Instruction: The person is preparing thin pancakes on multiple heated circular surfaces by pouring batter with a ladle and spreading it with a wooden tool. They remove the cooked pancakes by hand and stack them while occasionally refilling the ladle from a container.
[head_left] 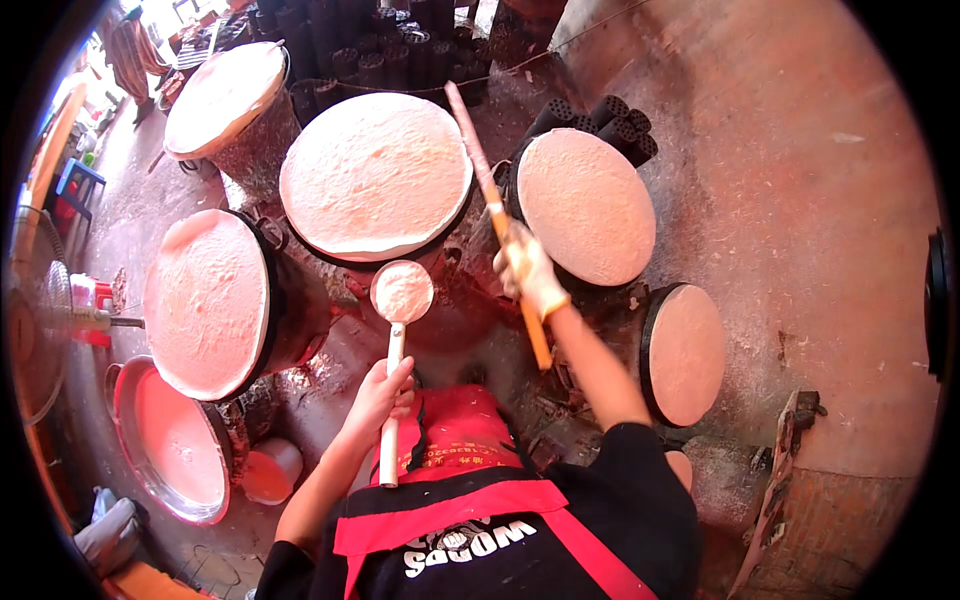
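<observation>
My left hand [382,393] is closed round the white handle of a ladle [404,292], whose round bowl is full of pale batter. My right hand [528,268], in a pale work glove, grips a long flat wooden stick [477,155] pointing up and away between two griddles. Just beyond the ladle lies a large round pale pancake [377,175] on a black griddle. Right of the stick is another griddle with a pale pancake [587,206]. More pancakes cover griddles at the left [210,300], far left [225,100] and right [687,355].
A wide basin [122,400] of pale liquid stands at lower left beside a small bucket [293,456]. A fan [40,310] is at the left edge. Black perforated coal briquettes [630,130] lie behind the right griddle, with stacks [400,62] farther back. Wood [775,490] leans at lower right.
</observation>
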